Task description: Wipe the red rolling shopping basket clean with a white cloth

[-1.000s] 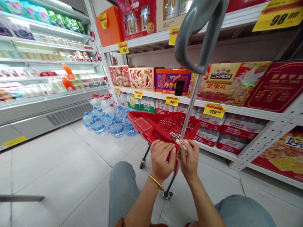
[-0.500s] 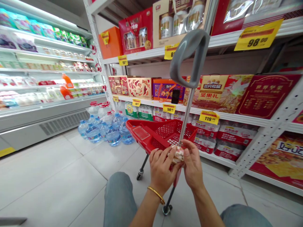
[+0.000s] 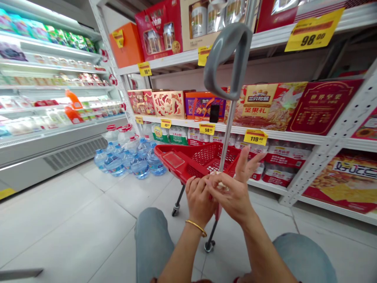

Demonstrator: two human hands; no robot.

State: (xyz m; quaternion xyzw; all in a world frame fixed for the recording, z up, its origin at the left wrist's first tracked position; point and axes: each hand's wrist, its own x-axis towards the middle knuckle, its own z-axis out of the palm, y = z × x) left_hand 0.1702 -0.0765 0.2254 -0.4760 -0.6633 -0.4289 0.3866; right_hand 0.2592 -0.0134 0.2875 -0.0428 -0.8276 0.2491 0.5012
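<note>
Meanwhile, at the far left a chilled cabinet point(image 3: 50, 129) ran along the wall, and water bottles point(image 3: 126, 161) stood clustered on the floor beside the shelf post. Nearer, the left hand point(image 3: 200, 198), a gold bangle point(image 3: 198, 228) on its wrist, was curled in front of the red basket trolley point(image 3: 196, 161), its fingers closed on a small pale item point(image 3: 219, 184) that was mostly hidden. Half a second earlier both hands had cupped that item together; now the right hand point(image 3: 235, 194) had loosened, two fingers lifted and spread toward the shelf, only its thumb and lower fingers touching the piece. The grip had apparently passed mainly to the left hand. The trolley's grey handle point(image 3: 225, 59) rose above, with boxed gift sets point(image 3: 277, 106) on the shelves to the right
</note>
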